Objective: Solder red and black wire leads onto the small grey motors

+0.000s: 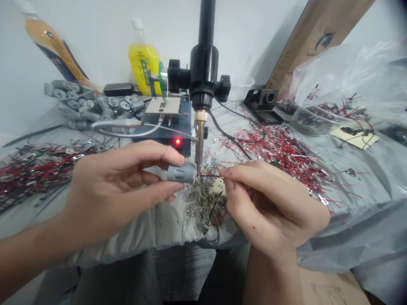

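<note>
Between the thumb and fingers of my left hand (pixel 127 182) is a small grey cylindrical motor (pixel 181 173), lying on its side with its end facing right. My right hand (pixel 270 199) pinches thin red and black wires (pixel 211 175) that run left to the motor's end. Right at that end, the tip of a soldering iron (pixel 199 144) points straight down from a black stand. Whether the tip touches the wire joint is too small to tell. Beneath, a heap of solder bits and clippings (pixel 206 203) covers the plastic sheet.
A blue soldering unit (pixel 186 127) with a red light stands behind my left hand. Piles of red wires lie left (pixel 41 169) and right (pixel 273 148). Many grey motors (pixel 95 103) are stacked at the back left, near a yellow bottle (pixel 143 63). A plastic bag (pixel 349 80) sits right.
</note>
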A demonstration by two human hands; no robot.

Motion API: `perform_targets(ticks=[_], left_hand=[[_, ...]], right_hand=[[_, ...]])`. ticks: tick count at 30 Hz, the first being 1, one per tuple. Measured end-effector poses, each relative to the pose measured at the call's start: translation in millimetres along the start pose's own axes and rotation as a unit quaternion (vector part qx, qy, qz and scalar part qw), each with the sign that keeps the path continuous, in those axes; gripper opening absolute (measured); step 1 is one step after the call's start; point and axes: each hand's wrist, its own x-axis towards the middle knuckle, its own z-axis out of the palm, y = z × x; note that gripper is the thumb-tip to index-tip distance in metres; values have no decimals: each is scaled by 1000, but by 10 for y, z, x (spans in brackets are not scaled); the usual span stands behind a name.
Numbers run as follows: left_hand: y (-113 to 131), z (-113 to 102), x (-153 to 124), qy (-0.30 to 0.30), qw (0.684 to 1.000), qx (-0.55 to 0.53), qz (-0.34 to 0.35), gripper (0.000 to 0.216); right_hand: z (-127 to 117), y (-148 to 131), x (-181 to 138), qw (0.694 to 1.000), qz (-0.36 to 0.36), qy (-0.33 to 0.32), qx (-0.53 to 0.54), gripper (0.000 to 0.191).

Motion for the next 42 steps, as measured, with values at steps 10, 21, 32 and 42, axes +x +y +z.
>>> perform_targets(ticks=[10,21,32,42], left_hand=[[-25,-14,-4,-5,1000,9,25,40],[-21,-10,-7,-7,999,17,29,40],[-16,-35,-17,-10,999,29,31,40],[-42,-38,-28,-9,999,31,38,39]], right_hand=[[-2,-9,-7,1000,9,-4,-4,23],[3,-2,-10,1000,11,-4,-12,22],[4,-6,-8,1000,8,-9,-15,20],[7,-9,13,1000,5,-7,-11,20]])
